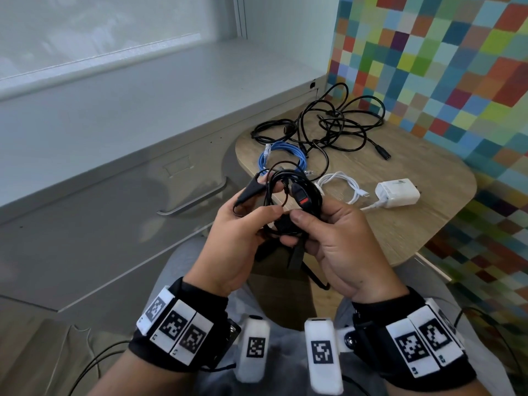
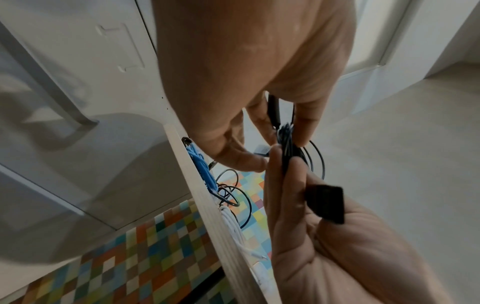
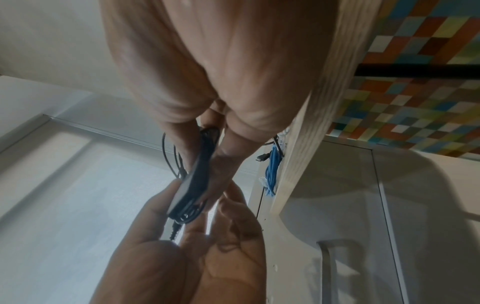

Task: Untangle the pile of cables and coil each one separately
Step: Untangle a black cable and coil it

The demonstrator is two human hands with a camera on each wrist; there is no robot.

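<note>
Centre of the head view, above the lap: left hand [image 1: 243,224] and right hand [image 1: 334,235] both pinched the thin black coiled cable bundle [image 1: 288,192] – presumably steadying its loops for binding – while the black tangled cable pile [image 1: 337,124] waited upper right on the rounded wooden table [image 1: 414,224].

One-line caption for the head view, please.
Both hands, left and right, hold a coiled black cable above the table, where a black tangle waits.
</note>
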